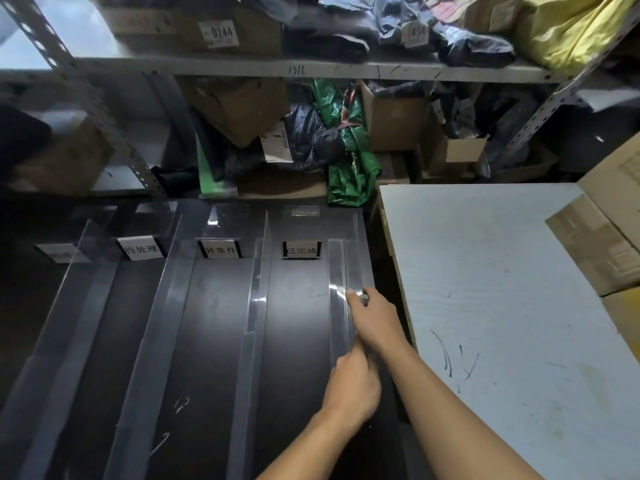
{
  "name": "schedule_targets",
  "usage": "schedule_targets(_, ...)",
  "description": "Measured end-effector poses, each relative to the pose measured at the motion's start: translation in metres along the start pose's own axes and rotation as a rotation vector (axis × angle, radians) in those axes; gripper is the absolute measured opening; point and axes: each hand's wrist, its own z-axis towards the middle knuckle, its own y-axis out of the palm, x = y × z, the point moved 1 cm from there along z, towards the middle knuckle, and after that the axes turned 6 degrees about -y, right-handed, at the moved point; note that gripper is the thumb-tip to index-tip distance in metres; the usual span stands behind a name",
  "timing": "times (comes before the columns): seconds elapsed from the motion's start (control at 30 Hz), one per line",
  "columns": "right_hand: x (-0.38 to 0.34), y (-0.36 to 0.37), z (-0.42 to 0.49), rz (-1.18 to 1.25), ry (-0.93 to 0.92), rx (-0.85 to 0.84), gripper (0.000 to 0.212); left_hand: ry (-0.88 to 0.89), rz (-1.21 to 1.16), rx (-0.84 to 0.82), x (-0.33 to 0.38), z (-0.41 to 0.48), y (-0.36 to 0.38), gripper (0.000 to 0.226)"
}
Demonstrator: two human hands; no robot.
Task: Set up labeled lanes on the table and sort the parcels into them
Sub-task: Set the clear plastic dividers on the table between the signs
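Since the rightmost divider (341,265) runs lengthwise away from the person, right along the table's (207,341) right edge, both hands sit in a line on it. The right hand (372,315) is further up pinching the top edge, and the left hand (353,386) is nearer, fingers curled on it too. Any nudge goes sideways, I'd guess. Parcels (349,150) are all on the shelves behind.

a parcel storeroom or courier pick-up depot. grey slotted-angle steel shelving (346,69) is crammed with brown cardboard boxes (239,109), dark plastic mailer bags (311,136), a green woven sack (353,161) and a yellow plastic bag (568,29), some bearing white numbered stickers (221,33). a number is handwritten on the shelf edge. below, clear acrylic dividers (258,271) and white printed lane labels (221,251) split a dark tabletop (298,323).
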Motion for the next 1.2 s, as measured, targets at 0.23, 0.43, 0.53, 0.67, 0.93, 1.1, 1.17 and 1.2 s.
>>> schedule_targets(0.23,0.012,-0.003,0.002,0.053,0.014,-0.029,0.056,0.024,0.111,-0.030,-0.007,-0.020,0.018,0.054)
schedule_targets(0.43,0.015,-0.007,0.002,0.055,0.005,-0.064,0.064,-0.014,0.187,-0.109,-0.031,-0.047,0.038,0.060)
schedule_targets(0.53,0.014,-0.008,-0.005,0.047,0.001,-0.104,0.063,-0.023,0.208,-0.107,-0.042,-0.064,0.040,0.061)
schedule_targets(0.67,0.014,-0.011,-0.020,0.023,-0.002,-0.169,0.060,-0.019,0.185,-0.128,-0.048,-0.089,0.035,0.063)
schedule_targets(0.93,0.022,-0.011,-0.053,-0.061,-0.015,-0.232,0.056,0.036,0.163,-0.098,-0.057,-0.102,0.035,0.066)
schedule_targets(1.1,0.022,-0.011,-0.068,-0.111,-0.027,-0.216,0.049,-0.050,0.138,-0.065,-0.044,-0.082,0.031,0.077)
schedule_targets(1.17,0.021,-0.009,-0.072,-0.115,-0.024,-0.204,0.045,-0.059,0.087,-0.071,-0.034,-0.068,0.028,0.073)
schedule_targets(1.2,0.021,-0.009,-0.073,-0.115,-0.024,-0.196,0.042,-0.060,0.061,-0.085,-0.030,-0.062,0.026,0.069)
